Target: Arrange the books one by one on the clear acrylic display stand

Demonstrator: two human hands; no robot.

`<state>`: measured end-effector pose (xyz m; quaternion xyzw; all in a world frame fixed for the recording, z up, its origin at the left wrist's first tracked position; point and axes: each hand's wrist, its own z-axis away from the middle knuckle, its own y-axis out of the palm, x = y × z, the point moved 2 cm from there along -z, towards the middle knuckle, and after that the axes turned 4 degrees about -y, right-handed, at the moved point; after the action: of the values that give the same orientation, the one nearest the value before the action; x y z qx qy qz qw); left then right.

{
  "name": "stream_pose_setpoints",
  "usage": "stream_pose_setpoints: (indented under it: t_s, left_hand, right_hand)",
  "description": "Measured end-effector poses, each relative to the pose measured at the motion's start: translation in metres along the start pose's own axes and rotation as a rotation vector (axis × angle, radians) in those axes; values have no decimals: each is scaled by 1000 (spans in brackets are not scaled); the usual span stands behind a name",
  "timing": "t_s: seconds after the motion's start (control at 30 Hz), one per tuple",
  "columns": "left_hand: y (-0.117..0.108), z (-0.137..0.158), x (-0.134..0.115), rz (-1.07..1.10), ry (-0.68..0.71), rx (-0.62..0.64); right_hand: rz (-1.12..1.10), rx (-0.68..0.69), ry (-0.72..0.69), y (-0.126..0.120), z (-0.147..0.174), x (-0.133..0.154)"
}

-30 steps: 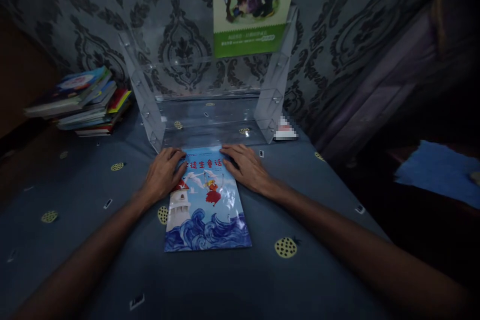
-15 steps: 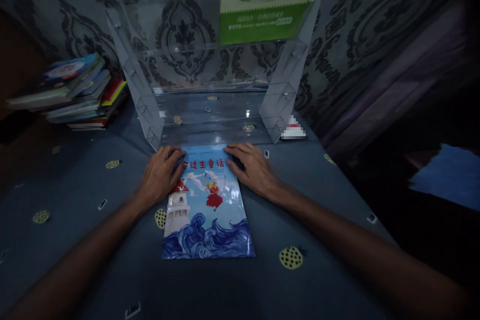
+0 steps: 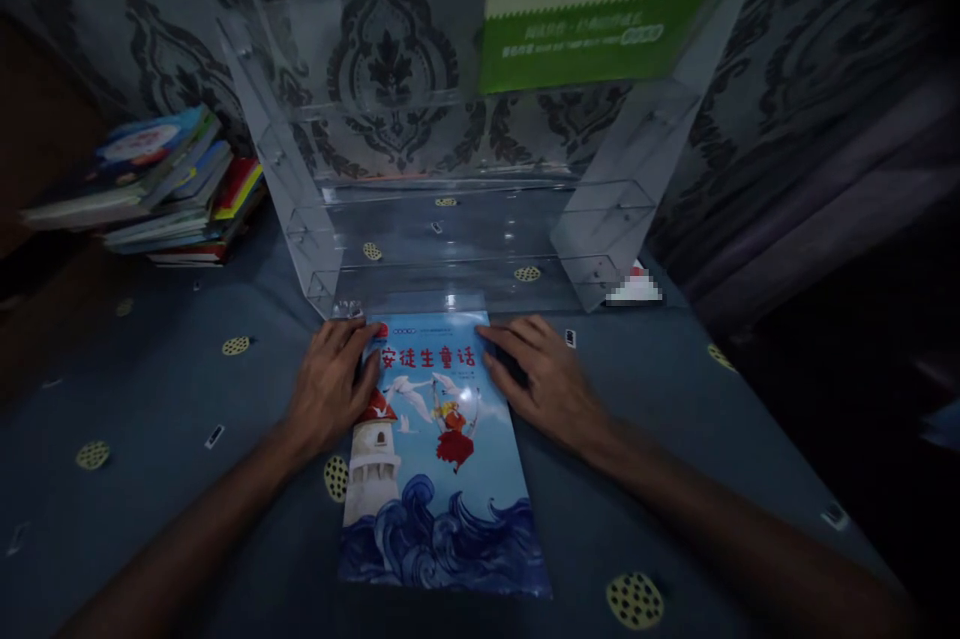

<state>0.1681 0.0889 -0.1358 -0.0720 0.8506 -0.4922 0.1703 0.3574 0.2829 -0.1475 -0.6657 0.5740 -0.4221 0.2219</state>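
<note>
A thin picture book [image 3: 448, 439] with a light-blue cover lies face up in front of a clear acrylic stand [image 3: 450, 284]. Its cover shows red Chinese characters, a lighthouse, white birds, a figure in a red skirt and dark blue waves. Beside its upper left corner rests my left hand [image 3: 330, 379], fingers spread, with index fingertip and thumb at the cover's edge. My right hand [image 3: 547, 374] is at the upper right corner in a mirrored pose, a gap showing between thumb and index finger. Neither hand is wrapped around the book.
A green-bottomed book [image 3: 577, 39] stands upright high on the stand. Several books form an uneven stack [image 3: 161, 184] at the left. A pixelated white-and-red object [image 3: 634, 287] sits by the stand's right foot. The dark blue patterned cloth [image 3: 187, 519] ends along a slanting right edge.
The view has come closer and shifted, so everything appears larger and further right. My left fingers have moved slightly outward, uncovering the cover's upper left corner. The book lies as before.
</note>
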Motion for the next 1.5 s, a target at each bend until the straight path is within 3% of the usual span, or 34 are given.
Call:
stream_pose_setpoints:
  t_s: [0.27, 0.5, 0.97, 1.5]
  left_hand:
    - [-4, -1, -5, -41, -31, 51]
    - [4, -2, 0, -128, 6, 39]
    - [3, -2, 1, -113, 30, 61]
    - [3, -3, 0, -51, 60, 98]
  right_hand:
    - [-88, -20, 86, -5, 1, -3]
    - [54, 127, 205, 3, 0, -3]
    - [193, 175, 212, 2, -1, 4]
    - [114, 139, 152, 4, 1, 0]
